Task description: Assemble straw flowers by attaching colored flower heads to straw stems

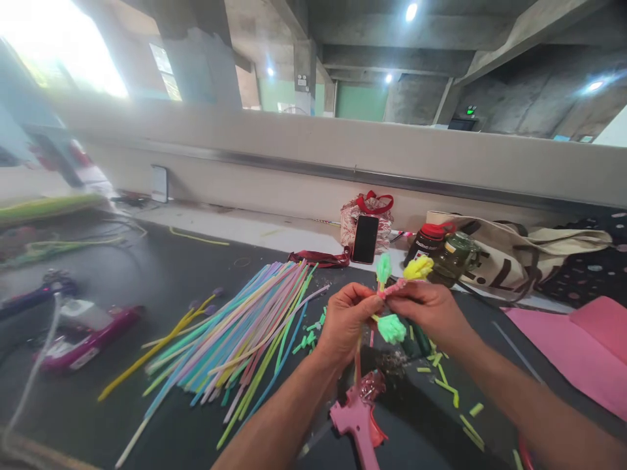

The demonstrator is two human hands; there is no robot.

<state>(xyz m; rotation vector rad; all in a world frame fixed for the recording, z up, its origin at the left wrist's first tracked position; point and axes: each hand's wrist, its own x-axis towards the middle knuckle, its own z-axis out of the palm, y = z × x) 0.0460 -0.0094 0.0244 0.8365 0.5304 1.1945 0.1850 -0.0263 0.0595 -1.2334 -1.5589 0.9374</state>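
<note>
Held a straw sprig between both hands, raised above the dark surface. Saw on it a pink stem with three frayed heads: green on top, yellow to the right, green below. Had the left hand with its grip closed on the stem's lower end, thumb and fingers pinched. Had the right hand with its grip closed on the stem from the other side, fingertips close to the left's. Found a pink glue gun lying on the surface just beneath the hands. Found green straw cuttings scattered to its right. Found a fan of long coloured straws flat on the surface, left of the hands. Found, further back, a black phone propped upright against a patterned bag with red handles, two jars just right of it, and a cream tote bag beside those. Found pink paper at the far right and a pink-and-white tool well off to the left.
</note>
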